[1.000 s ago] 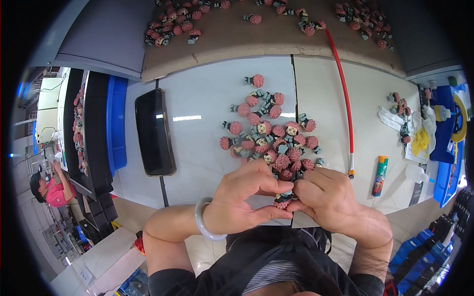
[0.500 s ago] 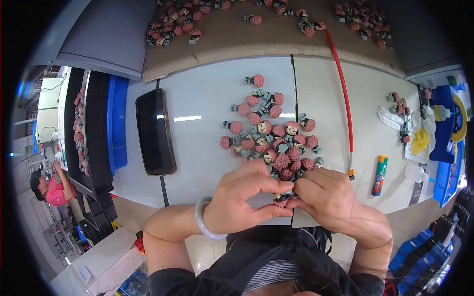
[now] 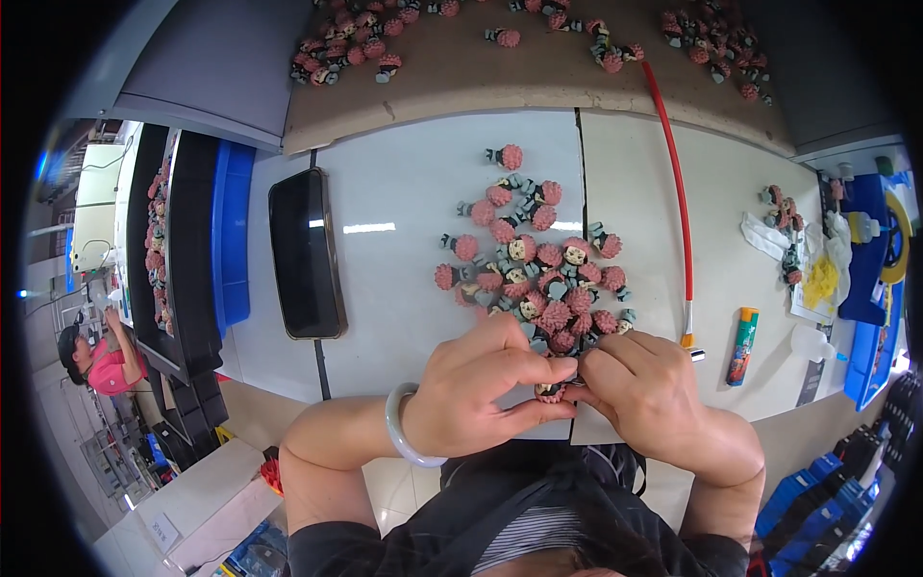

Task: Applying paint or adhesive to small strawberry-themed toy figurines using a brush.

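My left hand (image 3: 486,380), with a pale bangle (image 3: 400,423) on its wrist, pinches a small pink-haired figurine (image 3: 549,393) between thumb and fingers near the table's front edge. Right against it, my right hand (image 3: 639,389) is closed, thumb at the figurine's side. Whatever its curled fingers grip is mostly hidden; a short shiny metal end (image 3: 696,355) shows just beyond the knuckles, and I cannot tell if it belongs to that. Directly beyond both hands lies a loose pile of similar figurines (image 3: 555,314), with pink knobbly hair and dark clothes.
Left of the pile lies a black phone (image 3: 306,255). A long red-handled brush (image 3: 678,207) and an orange-and-teal tube (image 3: 742,346) lie to the right. More figurines sit on the brown shelf (image 3: 452,82) at the back. Blue bins (image 3: 231,236) and a person in pink (image 3: 108,370) are far left.
The view has shifted slightly, moving the scene a little right. Both hands stay together at the figurine, with its visible part slightly changed. The metal end beside the brush tip shows more plainly.
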A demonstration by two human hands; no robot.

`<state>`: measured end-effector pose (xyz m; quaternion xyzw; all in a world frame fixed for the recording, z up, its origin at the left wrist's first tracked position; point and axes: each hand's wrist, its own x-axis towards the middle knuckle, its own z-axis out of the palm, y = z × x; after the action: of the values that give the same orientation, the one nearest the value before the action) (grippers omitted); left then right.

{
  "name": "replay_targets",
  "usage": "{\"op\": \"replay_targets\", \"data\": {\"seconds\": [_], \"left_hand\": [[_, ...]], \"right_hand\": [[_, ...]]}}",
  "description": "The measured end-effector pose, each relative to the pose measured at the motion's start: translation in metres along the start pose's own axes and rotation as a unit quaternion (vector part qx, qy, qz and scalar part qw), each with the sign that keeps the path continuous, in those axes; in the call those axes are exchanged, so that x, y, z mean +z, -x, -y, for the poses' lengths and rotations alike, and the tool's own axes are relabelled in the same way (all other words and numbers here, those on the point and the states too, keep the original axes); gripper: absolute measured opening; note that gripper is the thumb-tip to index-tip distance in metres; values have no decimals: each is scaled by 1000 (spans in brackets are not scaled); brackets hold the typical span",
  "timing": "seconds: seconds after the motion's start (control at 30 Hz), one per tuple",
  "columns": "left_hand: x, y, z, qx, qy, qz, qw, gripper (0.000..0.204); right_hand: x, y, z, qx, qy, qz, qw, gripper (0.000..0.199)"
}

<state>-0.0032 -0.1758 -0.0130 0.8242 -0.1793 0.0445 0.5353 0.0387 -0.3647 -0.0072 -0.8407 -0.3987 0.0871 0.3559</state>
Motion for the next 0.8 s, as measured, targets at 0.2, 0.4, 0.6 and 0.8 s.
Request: {"op": "replay_targets", "data": {"seconds": [0.2, 0.4, 0.6, 0.8], "left_hand": [[-1, -1, 0, 3, -4, 4, 1000, 46], [-2, -8, 5, -23, 33, 23, 999, 42], [1, -5, 7, -125, 232, 21, 964, 42], [3, -1, 5, -132, 255, 15, 958, 44]], "right_hand": [[-6, 0, -2, -24, 24, 22, 999, 15], [-13, -4, -9, 14, -19, 48, 999, 25], [-45, -11, -26, 342, 143, -114, 922, 27], [-36, 3, -53, 282, 154, -84, 943, 17]]}}
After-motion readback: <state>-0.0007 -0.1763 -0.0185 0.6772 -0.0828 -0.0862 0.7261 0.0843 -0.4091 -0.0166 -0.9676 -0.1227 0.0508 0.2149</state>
